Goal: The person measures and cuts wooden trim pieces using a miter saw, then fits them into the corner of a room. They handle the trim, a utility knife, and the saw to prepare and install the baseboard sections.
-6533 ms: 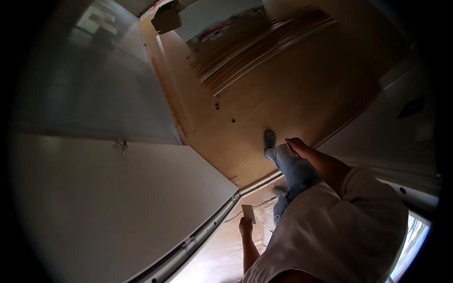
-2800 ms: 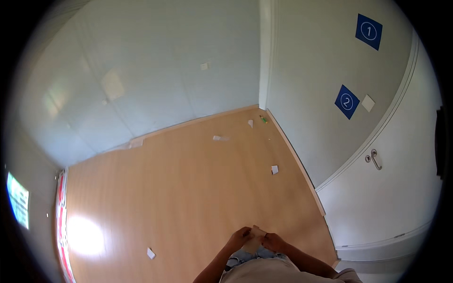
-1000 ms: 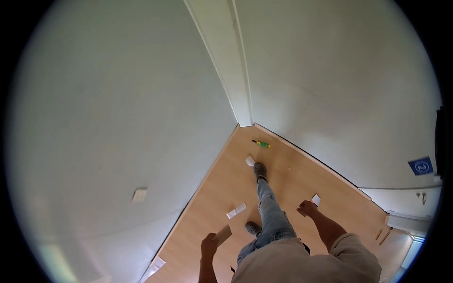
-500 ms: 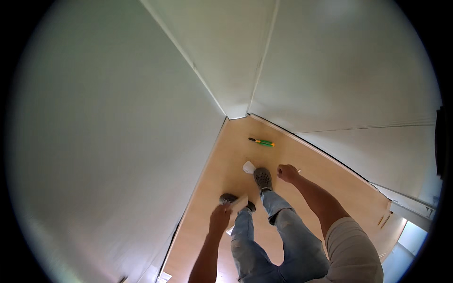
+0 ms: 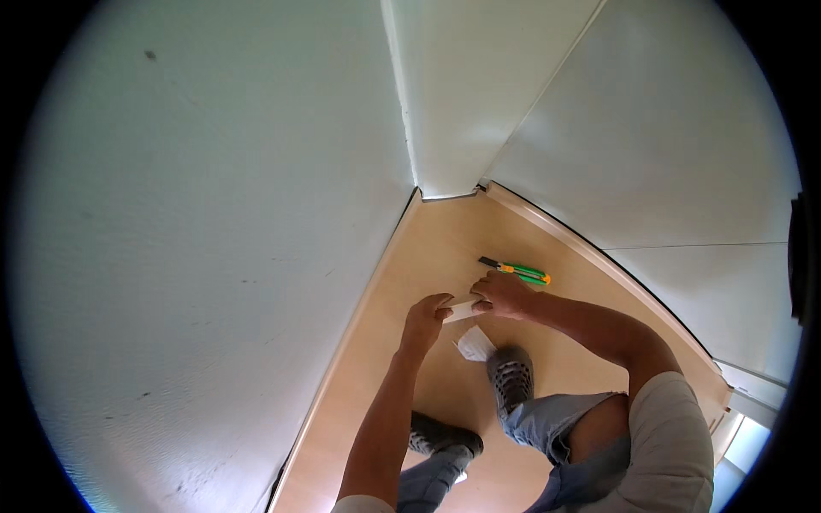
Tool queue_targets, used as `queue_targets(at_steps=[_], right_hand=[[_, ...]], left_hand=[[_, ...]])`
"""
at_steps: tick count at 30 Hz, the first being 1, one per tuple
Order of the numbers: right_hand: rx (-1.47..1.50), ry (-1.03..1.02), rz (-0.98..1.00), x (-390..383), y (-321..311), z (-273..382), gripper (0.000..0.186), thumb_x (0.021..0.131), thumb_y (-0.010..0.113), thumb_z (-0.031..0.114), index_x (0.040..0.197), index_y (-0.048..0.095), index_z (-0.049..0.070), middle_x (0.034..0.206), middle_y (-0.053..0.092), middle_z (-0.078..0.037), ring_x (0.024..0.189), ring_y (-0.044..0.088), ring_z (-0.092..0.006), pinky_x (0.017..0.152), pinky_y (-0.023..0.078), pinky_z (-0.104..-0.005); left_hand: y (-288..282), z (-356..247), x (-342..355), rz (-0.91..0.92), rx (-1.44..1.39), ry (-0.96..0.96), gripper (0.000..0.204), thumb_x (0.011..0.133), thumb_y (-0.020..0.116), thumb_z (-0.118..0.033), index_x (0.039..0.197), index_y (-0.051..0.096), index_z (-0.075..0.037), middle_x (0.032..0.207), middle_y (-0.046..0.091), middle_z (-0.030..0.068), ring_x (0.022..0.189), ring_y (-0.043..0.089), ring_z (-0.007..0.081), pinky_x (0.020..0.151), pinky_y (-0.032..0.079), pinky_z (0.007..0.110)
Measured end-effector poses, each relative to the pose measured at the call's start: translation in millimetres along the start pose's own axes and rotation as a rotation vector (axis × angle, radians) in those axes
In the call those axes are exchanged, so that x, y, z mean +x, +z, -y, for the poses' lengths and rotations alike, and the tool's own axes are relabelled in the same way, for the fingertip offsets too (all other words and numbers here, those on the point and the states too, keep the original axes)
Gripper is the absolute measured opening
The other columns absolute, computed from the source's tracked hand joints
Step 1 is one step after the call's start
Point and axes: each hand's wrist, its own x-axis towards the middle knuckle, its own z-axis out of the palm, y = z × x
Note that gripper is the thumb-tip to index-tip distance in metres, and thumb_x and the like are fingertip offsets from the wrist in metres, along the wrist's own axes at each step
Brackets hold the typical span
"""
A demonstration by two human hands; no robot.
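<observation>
Above the wood-toned floor (image 5: 428,231), near the corner, the thumb and forefinger of the left hand (image 5: 423,323) pinch one end of a pale beige, flat, short strip (image 5: 462,308), while the fingers of the right hand (image 5: 506,296) close on its other end. Both ends are covered by the grip, and how the remaining fingers curl is hard to make out. Just beyond the right hand lies a green-and-yellow utility knife with a dark tip (image 5: 523,274); whether the knuckles touch it cannot be told. Nearer the body, a crumpled-looking white scrap (image 5: 475,344) lies beside the grey perforated right shoe (image 5: 510,376). The matching left shoe (image 5: 438,433) is partly hidden by the cuff of the torn blue jeans (image 5: 586,466), which the lower edge cuts off. At the right rim, a black shape (image 5: 797,256) is too cropped to identify.
</observation>
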Motion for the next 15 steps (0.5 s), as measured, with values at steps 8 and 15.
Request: queue_targets(at_steps=[8, 15], right_hand=[[-0.022, 0.036, -0.274, 69, -56, -56, 0.032, 0.089, 0.067, 0.038, 0.103, 0.069, 0.009, 0.1, 0.069, -0.01, 0.101, 0.064, -0.0321, 0.084, 0.052, -0.0484], [-0.071, 0.059, -0.566, 117, -21, -39, 0.035, 0.092, 0.064, 0.04, 0.098, 0.064, 0.006, 0.098, 0.067, -0.014, 0.092, 0.065, -0.0335, 0.077, 0.053, -0.0492]], left_hand=[[-27, 105, -44, -1.048, 0.692, 0.097, 0.027, 0.092, 0.068, -0.008, 0.118, 0.064, -0.004, 0.116, 0.064, 0.0137, 0.112, 0.058, 0.036, 0.096, 0.049, 0.047], [-23, 155, -134, -1.13, 0.822, -0.297, 0.04, 0.09, 0.07, -0.013, 0.127, 0.059, -0.004, 0.127, 0.059, 0.0171, 0.122, 0.051, 0.0388, 0.104, 0.044, 0.052]])
